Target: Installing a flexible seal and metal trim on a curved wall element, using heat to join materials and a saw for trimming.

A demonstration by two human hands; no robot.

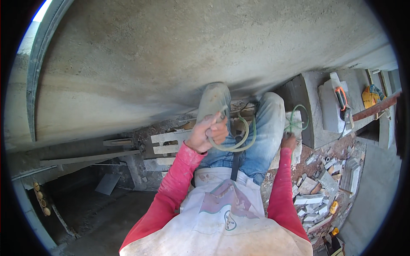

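Clearly, the pale green hose (232, 149) lies nearest my left hand (209, 133), whose fingers are closed around it above my lap. From that grip it bows rightward in a loop over my jeans (265, 141), so its length follows a curve with no single straight axis. Another coil (307, 119) stands just beyond my right hand (289, 141), outside my right knee (272, 102); whether those fingers grip it, I cannot tell.
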